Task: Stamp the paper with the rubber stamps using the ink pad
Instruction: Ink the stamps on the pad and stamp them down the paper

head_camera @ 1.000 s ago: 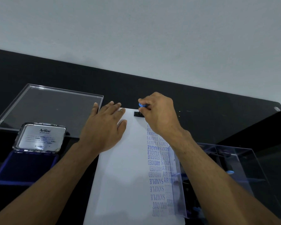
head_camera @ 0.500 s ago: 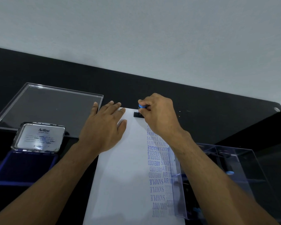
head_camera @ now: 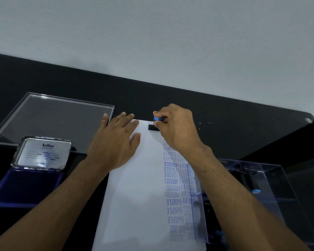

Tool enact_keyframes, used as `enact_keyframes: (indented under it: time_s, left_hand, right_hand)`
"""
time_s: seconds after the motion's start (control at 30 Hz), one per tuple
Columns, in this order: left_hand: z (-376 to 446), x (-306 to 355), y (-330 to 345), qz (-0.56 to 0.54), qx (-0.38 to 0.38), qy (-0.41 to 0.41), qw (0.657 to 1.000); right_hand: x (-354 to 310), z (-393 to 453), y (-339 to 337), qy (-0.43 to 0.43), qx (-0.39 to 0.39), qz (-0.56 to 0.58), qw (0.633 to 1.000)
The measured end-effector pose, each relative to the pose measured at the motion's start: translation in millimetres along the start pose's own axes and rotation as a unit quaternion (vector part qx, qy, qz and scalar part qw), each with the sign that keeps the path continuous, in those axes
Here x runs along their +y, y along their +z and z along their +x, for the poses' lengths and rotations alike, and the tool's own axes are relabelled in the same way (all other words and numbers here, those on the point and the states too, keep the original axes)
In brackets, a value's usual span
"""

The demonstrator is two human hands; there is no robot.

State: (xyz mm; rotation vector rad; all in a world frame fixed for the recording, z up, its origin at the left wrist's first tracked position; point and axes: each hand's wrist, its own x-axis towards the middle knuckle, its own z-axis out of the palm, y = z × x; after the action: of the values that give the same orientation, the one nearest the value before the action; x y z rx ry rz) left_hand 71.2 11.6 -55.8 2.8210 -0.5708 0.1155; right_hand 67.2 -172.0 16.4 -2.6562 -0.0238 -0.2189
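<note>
The right hand grips a rubber stamp by its blue knob, fingers curled round it, with the black base set down on the far edge of the paper. The left hand lies flat on the sheet's far left corner, fingers straight and pressing, holding nothing. The paper rests on the dark worktop and carries 2 columns of blue impressions down its right side, reading SAMPLE, FRAGILE, AMENDED, AIR MAIL in part, and FAX OUT. To the left stands the ink pad, open, its blue pad exposed and its metal lid, marked Artline, raised behind it. Beyond the ink pad lies a clear acrylic tray; nothing shows inside it. To the right, partly under the right forearm, sits a clear acrylic box with inner dividers; 1 blue knob is visible in it, along with dark shapes too dim to identify. Its near wall overlaps the paper's right edge.
</note>
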Motion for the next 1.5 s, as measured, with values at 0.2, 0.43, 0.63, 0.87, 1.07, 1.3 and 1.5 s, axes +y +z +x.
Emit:
enact_keyframes:
  time_s: [0.2, 0.43, 0.63, 0.87, 1.07, 1.3, 1.5]
  left_hand:
    - [0.2, -0.1, -0.1, -0.001, 0.002, 0.001, 1.000]
    - [-0.1, 0.3, 0.3, 0.003, 0.005, 0.002, 1.000]
    - [0.0, 0.4, -0.5, 0.002, 0.001, 0.001, 1.000]
    - [-0.3, 0.4, -1.5, 0.001, 0.002, 0.002, 1.000]
    - [0.2, -0.3, -0.4, 0.005, -0.001, 0.002, 1.000]
    - [0.2, -1.3, 1.6, 0.006, 0.003, 0.002, 1.000]
    - [-0.2, -0.7, 0.2, 0.005, 0.002, 0.003, 1.000]
  right_hand:
    - [-2.3, -0.6, -0.9, 0.011, -0.003, 0.005, 1.000]
    - [-2.1, -3.1, -1.3, 0.011, 0.008, 0.018, 1.000]
    - [-1.4, -3.4, -0.4, 0.013, 0.011, 0.032, 0.999]
    - [-2.3, -3.6, -1.3, 0.003, 0.013, 0.026, 1.000]
    - [-2.8, -3.4, -2.6, 0.009, 0.006, 0.027, 1.000]
    - [-1.7, -3.2, -0.9, 0.016, 0.009, 0.029, 0.999]
    - [-2.6, -3.3, -1.4, 0.010, 0.013, 0.035, 0.999]
